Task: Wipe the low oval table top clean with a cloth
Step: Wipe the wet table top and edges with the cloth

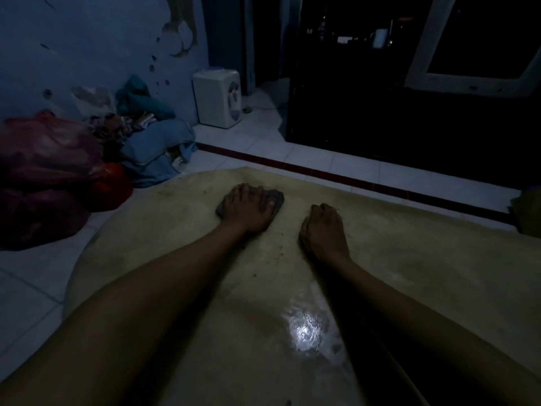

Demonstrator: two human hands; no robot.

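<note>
dimly, from the head camera: left hand point(248, 210) spread flat and wide, fingers splayed, pressing a dark cloth point(276, 197) onto the low oval table top point(409, 276), toward the far middle of the surface, cloth edges peeking out past the fingertips and at the thumb side. right hand point(323, 230) just beside it on the bare top, curled into a loose fist, holding nothing that shows. dark crumbs point(279, 250) scattered between the two hands. bright wet sheen point(308, 329) nearer in, between the forearms. far straight edge of the top close beyond the cloth, with white floor tiles point(336, 162) and a dark red strip point(351, 178) past it. curved left edge well apart from the left hand, plenty of bare top in between. right side of the top wide open out to the frame edge. off the left curve, on the floor, red bags point(49, 171) and a heap of blue clothes point(158, 145), near the table rim but apart from it. small white appliance point(218, 98) against the blue wall farther back.
</note>
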